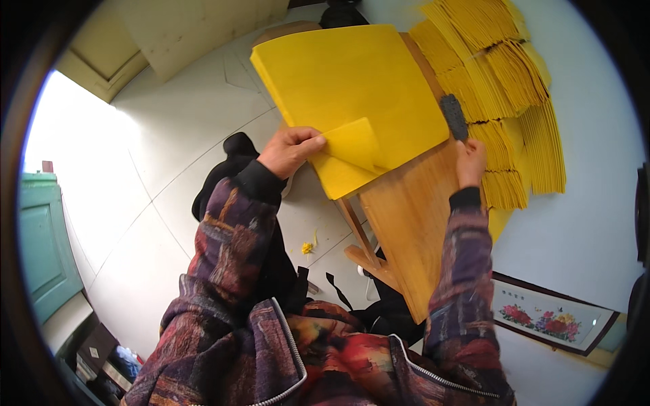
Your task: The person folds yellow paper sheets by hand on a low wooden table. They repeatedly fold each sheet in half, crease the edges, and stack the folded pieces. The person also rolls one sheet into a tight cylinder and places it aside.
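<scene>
A thick stack of yellow sheets [345,78] lies on a wooden table [409,220]. My left hand [291,150] is closed in a pinch at the stack's near left edge. Between thumb and fingers it holds the turned-back corner of the top sheet [353,143], and more yellow shows beneath. My right hand [471,164] grips the lower end of a dark grey, rough-looking oblong tool [453,116] at the stack's right edge. The tool's exact kind is unclear, and its held end is hidden by my fingers.
Several folded yellow bundles [501,78] are piled to the right of the table. A framed flower picture [552,317] is at the lower right. Yellow scraps [308,248] lie on the tiled floor [172,189]. A green cabinet [47,243] stands at far left.
</scene>
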